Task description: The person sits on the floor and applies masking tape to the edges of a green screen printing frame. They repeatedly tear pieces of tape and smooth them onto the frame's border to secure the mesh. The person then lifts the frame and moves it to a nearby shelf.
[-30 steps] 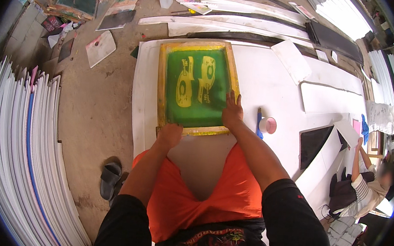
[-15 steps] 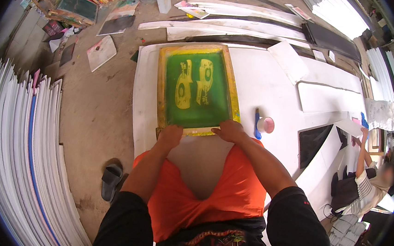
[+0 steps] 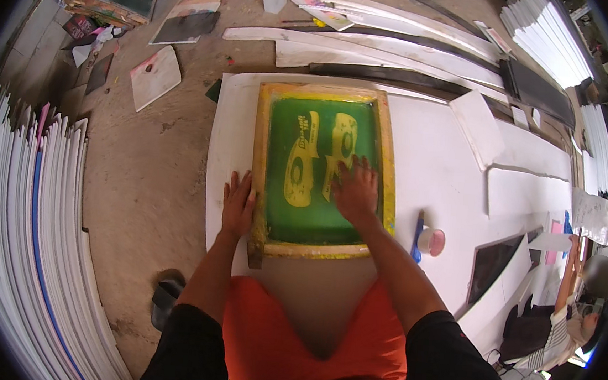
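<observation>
A wooden-framed printing screen (image 3: 385,196) with green mesh and pale yellow stencil shapes lies flat on a large white sheet (image 3: 421,153) in front of me. My left hand (image 3: 238,203) is flat, fingers stretched forward, at the outer left side of the frame near its front corner. Spread over the green mesh, my right hand (image 3: 356,192) has its fingers apart on the lower part of the right stencil shape. Neither hand holds anything. Right of the screen stand a small tub (image 3: 431,241) with pink in it and a blue-handled tool (image 3: 418,238).
Upright white sheets (image 3: 12,224) are stacked at far left. White strips (image 3: 393,58) lie beyond the screen. A slipper (image 3: 164,300) sits on the floor to my left. At right, another person's arm (image 3: 567,282) reaches to a white sheet.
Both hands have let go of the screen's near edge. The left has shifted to its left side, the right onto the mesh. The view has shifted, and the screen appears lower in it.
</observation>
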Demonstrator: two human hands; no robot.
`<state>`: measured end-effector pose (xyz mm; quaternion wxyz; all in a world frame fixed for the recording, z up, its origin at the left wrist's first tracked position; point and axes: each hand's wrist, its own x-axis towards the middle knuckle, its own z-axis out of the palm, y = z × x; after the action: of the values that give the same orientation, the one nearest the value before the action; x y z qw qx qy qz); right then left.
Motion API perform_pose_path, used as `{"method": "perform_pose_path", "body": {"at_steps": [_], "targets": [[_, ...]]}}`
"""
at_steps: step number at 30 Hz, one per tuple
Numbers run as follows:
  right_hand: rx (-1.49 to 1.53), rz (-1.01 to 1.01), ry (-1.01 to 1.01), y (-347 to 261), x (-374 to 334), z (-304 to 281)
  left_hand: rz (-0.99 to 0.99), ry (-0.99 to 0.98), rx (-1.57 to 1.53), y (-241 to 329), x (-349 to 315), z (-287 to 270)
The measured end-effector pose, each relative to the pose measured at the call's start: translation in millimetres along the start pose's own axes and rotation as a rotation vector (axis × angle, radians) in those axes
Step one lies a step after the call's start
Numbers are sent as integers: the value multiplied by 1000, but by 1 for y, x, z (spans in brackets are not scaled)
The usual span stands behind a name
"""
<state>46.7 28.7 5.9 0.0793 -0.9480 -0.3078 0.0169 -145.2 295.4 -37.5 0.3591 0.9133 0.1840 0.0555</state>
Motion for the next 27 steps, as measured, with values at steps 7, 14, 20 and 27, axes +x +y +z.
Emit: {"method": "perform_pose_path", "body": {"at_steps": [7, 14, 20, 27], "targets": [[200, -78, 135, -108, 107, 59, 66, -13, 34, 7, -9, -8], [151, -83, 45, -141, 118, 63, 84, 19, -1, 6, -9, -9], [214, -174, -33, -137, 34, 48, 116, 35, 58, -2, -9, -5], [293, -217, -23, -136, -28, 28, 110, 48, 88, -9, -8, -3]]}}
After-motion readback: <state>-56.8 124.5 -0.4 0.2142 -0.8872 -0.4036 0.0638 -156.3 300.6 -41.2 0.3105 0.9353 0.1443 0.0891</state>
